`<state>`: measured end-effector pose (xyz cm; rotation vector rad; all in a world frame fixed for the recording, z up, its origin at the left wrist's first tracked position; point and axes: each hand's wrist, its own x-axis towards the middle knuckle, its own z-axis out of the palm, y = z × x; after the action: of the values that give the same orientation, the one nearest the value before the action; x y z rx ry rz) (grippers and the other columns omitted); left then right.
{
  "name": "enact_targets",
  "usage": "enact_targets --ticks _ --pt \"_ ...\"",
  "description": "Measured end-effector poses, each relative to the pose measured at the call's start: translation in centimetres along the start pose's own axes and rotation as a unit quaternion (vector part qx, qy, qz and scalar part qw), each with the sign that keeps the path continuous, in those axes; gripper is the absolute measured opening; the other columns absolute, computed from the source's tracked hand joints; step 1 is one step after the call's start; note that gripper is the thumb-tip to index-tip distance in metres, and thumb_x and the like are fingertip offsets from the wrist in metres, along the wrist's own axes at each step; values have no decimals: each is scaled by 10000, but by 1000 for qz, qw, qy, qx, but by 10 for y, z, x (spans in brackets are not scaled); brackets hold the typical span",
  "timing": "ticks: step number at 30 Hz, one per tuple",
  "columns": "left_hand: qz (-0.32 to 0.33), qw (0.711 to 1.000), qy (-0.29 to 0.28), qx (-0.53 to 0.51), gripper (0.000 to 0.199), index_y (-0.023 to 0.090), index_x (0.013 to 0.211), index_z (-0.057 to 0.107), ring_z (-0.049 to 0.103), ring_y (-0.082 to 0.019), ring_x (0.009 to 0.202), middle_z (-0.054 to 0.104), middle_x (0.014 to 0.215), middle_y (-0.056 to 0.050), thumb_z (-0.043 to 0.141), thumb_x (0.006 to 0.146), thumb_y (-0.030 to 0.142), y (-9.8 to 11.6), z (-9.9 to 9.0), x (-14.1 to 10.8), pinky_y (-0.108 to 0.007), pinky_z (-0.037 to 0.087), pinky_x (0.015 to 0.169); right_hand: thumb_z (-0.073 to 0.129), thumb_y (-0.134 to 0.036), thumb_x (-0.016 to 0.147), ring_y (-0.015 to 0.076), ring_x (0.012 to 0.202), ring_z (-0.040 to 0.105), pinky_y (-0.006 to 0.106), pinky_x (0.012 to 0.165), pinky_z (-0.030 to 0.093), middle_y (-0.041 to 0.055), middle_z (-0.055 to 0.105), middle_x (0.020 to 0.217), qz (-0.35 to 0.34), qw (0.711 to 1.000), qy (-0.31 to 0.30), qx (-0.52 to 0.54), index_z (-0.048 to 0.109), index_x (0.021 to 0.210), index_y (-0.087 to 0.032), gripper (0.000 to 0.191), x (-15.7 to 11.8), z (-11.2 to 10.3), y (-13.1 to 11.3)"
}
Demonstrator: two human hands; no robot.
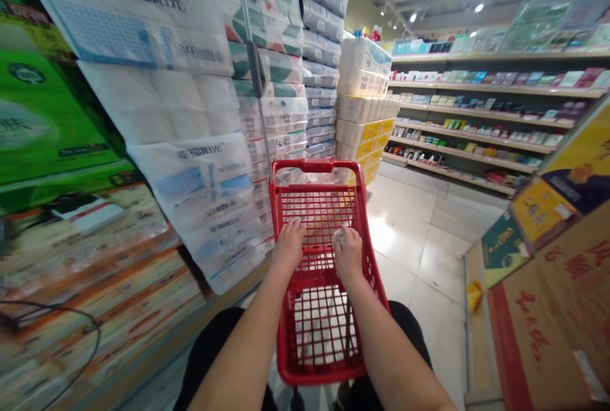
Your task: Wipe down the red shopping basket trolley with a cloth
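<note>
A red plastic shopping basket (318, 360) with grid walls stands between my knees. My left hand (289, 241) lies at the left side of its grid wall, fingers stretched forward with nothing seen in them. At the right side of the same grid, my right hand (350, 251) is closed round a crumpled white cloth or tissue (339, 237), mostly covered by the fingers. The basket's red handle (317, 165) is at the far end, beyond both hands. Through the grid I see pale floor and no goods inside the basket.
Stacked toilet-paper packs (190, 163) and green packs (52, 106) line the left. A dark cable (95, 325) hangs at lower left. Cartons (548, 322) stand at the right. Shelves of small boxes (495, 77) are behind the tiled floor (400, 239).
</note>
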<state>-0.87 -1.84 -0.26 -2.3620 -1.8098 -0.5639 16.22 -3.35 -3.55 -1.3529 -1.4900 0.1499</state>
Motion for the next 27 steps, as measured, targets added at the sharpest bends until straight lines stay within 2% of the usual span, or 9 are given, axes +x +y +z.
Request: enact_targets --ticks 5,9,10,13,15,17,20,23,27 --pt "2 1000 -1 4 568 137 1292 547 322 -240 1405 419 1480 -118 428 765 -35 0 0 -1 -435 290 1159 480 -109 768 224 1132 540 403 982 456 112 575 1232 -37 996 -66 38 420 1379 -193 620 -8 7 -1" --pt "2 1000 4 2 555 135 1282 559 326 -244 1403 424 1477 -116 418 771 -31 -1 0 -1 -430 285 1161 478 -138 779 243 1099 552 430 963 461 134 587 1187 8 999 -28 21 482 1301 -165 523 1 8 -1" --pt "1 1000 5 0 550 135 1278 561 327 -244 1402 427 1474 -118 418 773 -30 -1 1 -1 -432 285 1160 478 -135 775 242 1073 558 428 955 463 130 599 1156 10 999 -36 16 516 1253 -163 481 7 7 -2" --pt "-4 1000 1 -12 534 145 1273 558 322 -232 1404 428 1474 -113 427 781 -18 1 -1 -4 -440 280 1159 491 -103 729 227 976 572 396 910 480 93 631 1036 -32 994 -108 5 594 1098 -182 391 26 9 -5" --pt "-6 1000 -5 -23 532 167 1279 547 307 -217 1410 430 1474 -93 435 788 -4 2 -3 -8 -436 273 1161 492 -103 716 235 963 562 403 899 479 104 625 1018 -51 994 -99 -18 607 1060 -170 369 36 12 -6" --pt "-10 999 -8 -30 526 167 1281 538 295 -216 1414 417 1480 -97 450 786 11 3 -7 -12 -436 264 1165 485 -132 741 253 998 544 428 925 459 130 610 1057 -77 994 -65 -34 608 1069 -152 351 40 15 -4" --pt "-2 999 -24 -33 512 148 1281 524 273 -229 1420 401 1482 -125 494 779 52 3 -11 -19 -442 260 1167 480 -188 773 261 962 555 440 907 463 127 619 1014 -123 987 -101 -34 618 1062 -159 321 37 20 4" --pt "4 1000 -11 -23 473 146 1275 518 275 -234 1415 409 1470 -123 465 810 76 3 -13 -25 -435 267 1164 490 -229 771 250 930 580 406 867 484 118 632 1020 -164 976 -144 -15 627 1071 -178 334 32 20 16" --pt "5 1000 -10 -8 496 159 1279 503 288 -249 1405 414 1458 -131 487 790 79 5 -14 -28 -465 295 1142 471 -305 802 296 958 581 464 872 460 156 634 1033 -147 984 -68 -72 626 1115 -157 379 29 20 24"
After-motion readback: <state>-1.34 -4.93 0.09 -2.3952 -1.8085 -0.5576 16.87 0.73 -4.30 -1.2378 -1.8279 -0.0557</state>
